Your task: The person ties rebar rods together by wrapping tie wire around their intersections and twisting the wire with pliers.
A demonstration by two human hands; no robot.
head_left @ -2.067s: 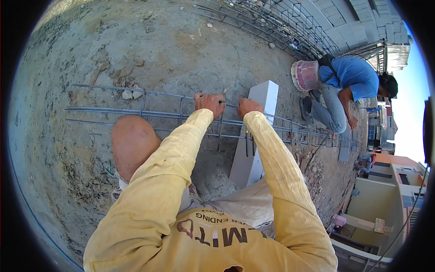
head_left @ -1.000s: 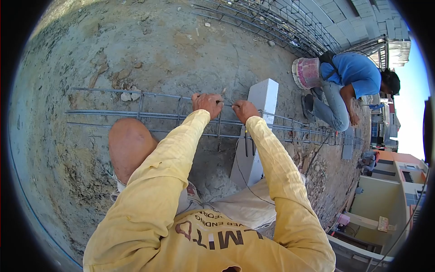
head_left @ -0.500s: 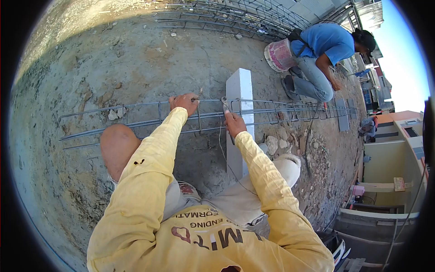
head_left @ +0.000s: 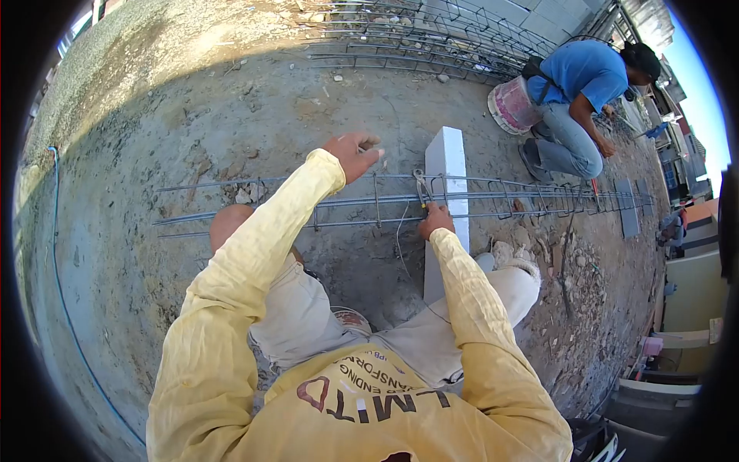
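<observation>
My right hand (head_left: 437,221) grips a pair of pincers (head_left: 421,183), whose metal head lies across the long rebar cage (head_left: 339,203). A thin tie wire (head_left: 401,245) curves down from beside that hand toward my lap. My left hand (head_left: 352,155) is raised just above the upper bar, its fingers bent but apart, with nothing visible in them. Beneath the cage, a pale rectangular block (head_left: 446,158) props it up near the pincers. Square stirrups cross the bars at intervals.
Opposite me, a person in a blue shirt (head_left: 577,73) sits on a pink-stained bucket (head_left: 514,106) beside the cage. More rebar cages (head_left: 431,38) lie by the block wall. Rubble (head_left: 570,269) covers the ground at right; a blue hose (head_left: 63,285) runs along the left.
My left hand has lifted off the upper bar and its fingers have loosened. My right hand stays on the pincers at the cage. The view has shifted left.
</observation>
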